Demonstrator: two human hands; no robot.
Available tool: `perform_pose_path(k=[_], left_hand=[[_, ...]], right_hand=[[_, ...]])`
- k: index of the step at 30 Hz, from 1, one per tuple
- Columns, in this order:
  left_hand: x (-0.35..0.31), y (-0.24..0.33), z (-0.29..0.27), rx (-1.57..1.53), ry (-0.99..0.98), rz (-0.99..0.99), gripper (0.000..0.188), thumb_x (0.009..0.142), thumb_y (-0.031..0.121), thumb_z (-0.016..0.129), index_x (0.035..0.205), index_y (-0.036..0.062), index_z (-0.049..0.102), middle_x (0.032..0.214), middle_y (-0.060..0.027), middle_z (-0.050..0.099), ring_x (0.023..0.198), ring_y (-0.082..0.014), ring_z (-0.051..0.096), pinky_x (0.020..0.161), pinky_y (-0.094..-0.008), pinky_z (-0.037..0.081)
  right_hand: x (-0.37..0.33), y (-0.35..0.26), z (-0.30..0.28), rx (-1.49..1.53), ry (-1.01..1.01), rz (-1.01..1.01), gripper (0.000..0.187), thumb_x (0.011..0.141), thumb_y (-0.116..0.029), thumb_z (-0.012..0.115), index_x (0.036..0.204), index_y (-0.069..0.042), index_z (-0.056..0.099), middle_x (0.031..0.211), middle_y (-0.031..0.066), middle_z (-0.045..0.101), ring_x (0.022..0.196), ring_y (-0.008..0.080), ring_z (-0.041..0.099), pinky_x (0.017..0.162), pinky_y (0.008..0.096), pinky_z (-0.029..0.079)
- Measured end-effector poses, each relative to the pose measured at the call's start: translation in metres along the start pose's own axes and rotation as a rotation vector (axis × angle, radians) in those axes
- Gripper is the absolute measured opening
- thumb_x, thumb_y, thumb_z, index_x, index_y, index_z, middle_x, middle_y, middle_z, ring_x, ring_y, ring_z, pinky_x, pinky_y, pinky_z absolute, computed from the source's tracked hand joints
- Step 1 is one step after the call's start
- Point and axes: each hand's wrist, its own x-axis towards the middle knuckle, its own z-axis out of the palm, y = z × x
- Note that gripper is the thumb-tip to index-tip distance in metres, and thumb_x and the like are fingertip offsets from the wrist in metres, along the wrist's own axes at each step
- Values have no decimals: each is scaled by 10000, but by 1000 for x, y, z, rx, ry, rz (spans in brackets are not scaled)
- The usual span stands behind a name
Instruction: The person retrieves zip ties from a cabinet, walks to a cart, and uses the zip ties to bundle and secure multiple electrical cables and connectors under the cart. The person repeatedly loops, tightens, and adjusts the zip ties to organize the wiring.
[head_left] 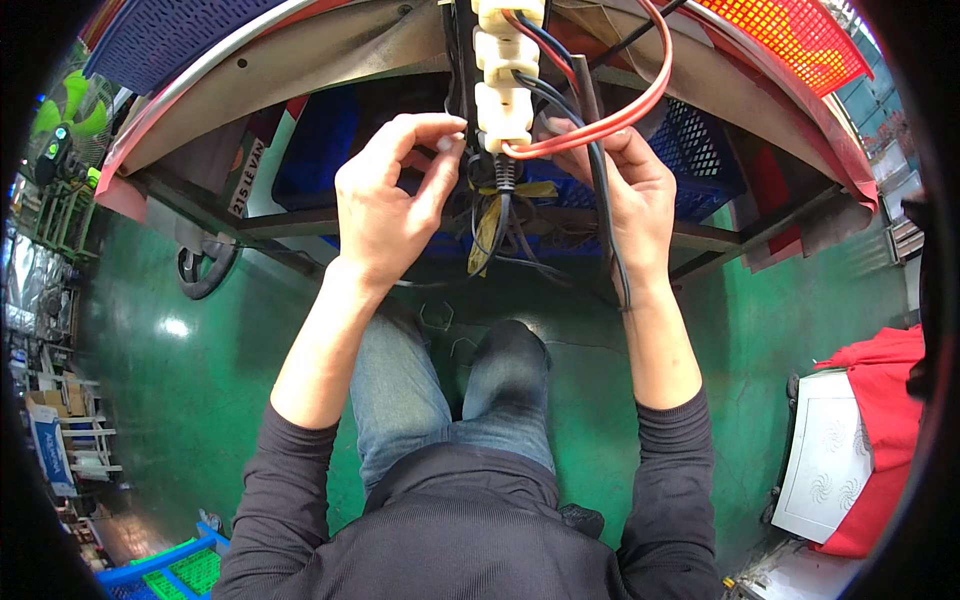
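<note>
A cream power strip [503, 108] hangs in the middle, below the edge of the workbench, with cables running from it. My left hand [392, 200] is just left of the strip, thumb and forefinger brought together beside a dark cable; what lies between them is too small to name. On the other side, my right hand [640, 200] is curled with its fingers bent inward. A looped orange-red cable [655, 85] and a black cable [603, 190] pass in front of its fingertips, hiding whatever they hold. A black plug lead [505, 180] drops from the strip's lower end.
Blue crates [700, 160] sit under the workbench, whose dark metal crossbar [290, 222] runs across in front. A blue basket [180, 45] and an orange basket [790, 40] rest on top. A green fan [65, 130] stands left; a white cabinet [825, 455] with red cloth, right.
</note>
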Motion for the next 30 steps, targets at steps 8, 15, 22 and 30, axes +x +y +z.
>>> perform_pose_path(k=[8,15,22,30], left_hand=[[9,-7,-10,-31,-71,64,206,779,9,684,978,63,672,865,-43,668,738,-91,614,658,-216,490],[8,-15,-11,-101,-8,-21,176,840,10,631,1011,40,659,900,-31,676,766,-62,608,695,-200,484],[1,-17,-10,-47,22,-1,171,829,-12,631,995,22,658,870,-37,670,737,-57,593,668,-189,474],[-3,-17,-14,-73,-4,-29,192,817,-42,627,999,18,642,918,-61,654,787,-93,608,695,-217,489]], right_hand=[[4,-1,4,7,-35,-16,127,851,-63,634,930,36,638,931,122,677,846,135,646,802,252,515],[12,-2,-5,-85,114,-58,114,896,-94,579,911,19,571,939,132,660,881,185,655,801,290,523],[37,5,6,-12,84,-67,141,890,-99,594,969,18,599,917,78,659,827,123,626,780,259,505],[34,1,8,54,-97,1,257,931,-127,488,1104,39,582,1050,116,652,977,143,599,891,275,456]])
